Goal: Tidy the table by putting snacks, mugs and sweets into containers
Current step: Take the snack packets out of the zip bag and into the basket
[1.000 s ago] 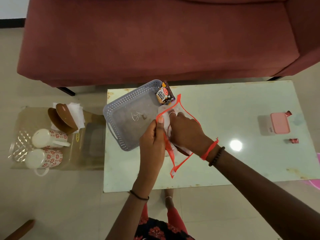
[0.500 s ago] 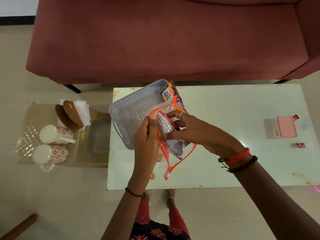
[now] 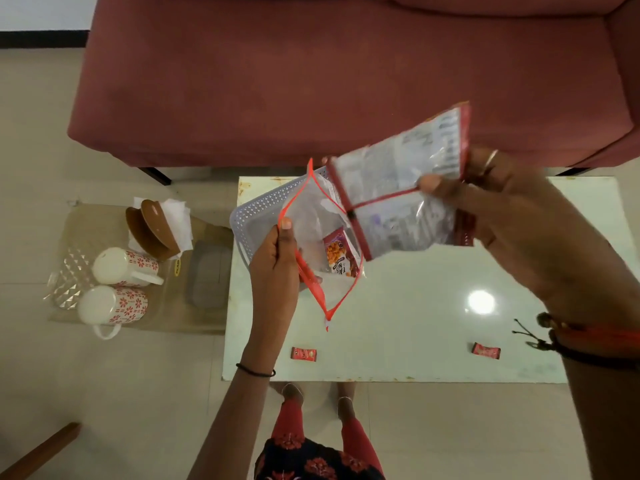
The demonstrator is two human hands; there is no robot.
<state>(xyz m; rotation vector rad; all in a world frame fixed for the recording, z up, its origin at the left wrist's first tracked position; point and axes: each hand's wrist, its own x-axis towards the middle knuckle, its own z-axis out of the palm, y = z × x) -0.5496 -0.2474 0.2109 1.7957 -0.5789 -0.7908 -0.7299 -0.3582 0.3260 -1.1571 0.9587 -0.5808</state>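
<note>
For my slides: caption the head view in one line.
Left hand holds open a red-edged pouch while right hand holds a silver snack packet over the table.

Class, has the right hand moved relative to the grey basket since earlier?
Yes: the right hand, gripping a snack packet, has shifted rightward, away from the grey basket.
</note>
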